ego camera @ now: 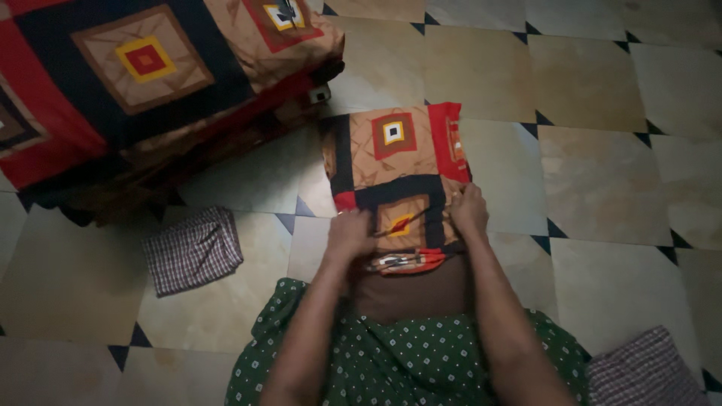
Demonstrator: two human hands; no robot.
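A pillow in a patterned cover (398, 154) of brown, red and black squares stands on end on the tiled floor, leaning toward me. My left hand (348, 234) grips the cover's open edge on the left. My right hand (468, 210) grips the same edge on the right. A plain brown pillow end (410, 293) shows below the bunched cover edge, against my lap in green dotted cloth (406, 361).
A bed with a matching patterned spread (143, 68) fills the upper left. A folded checked cloth (193, 249) lies on the floor at left. Another checked cushion (643, 372) sits at lower right. Pale floor tiles (602, 173) extend to the right.
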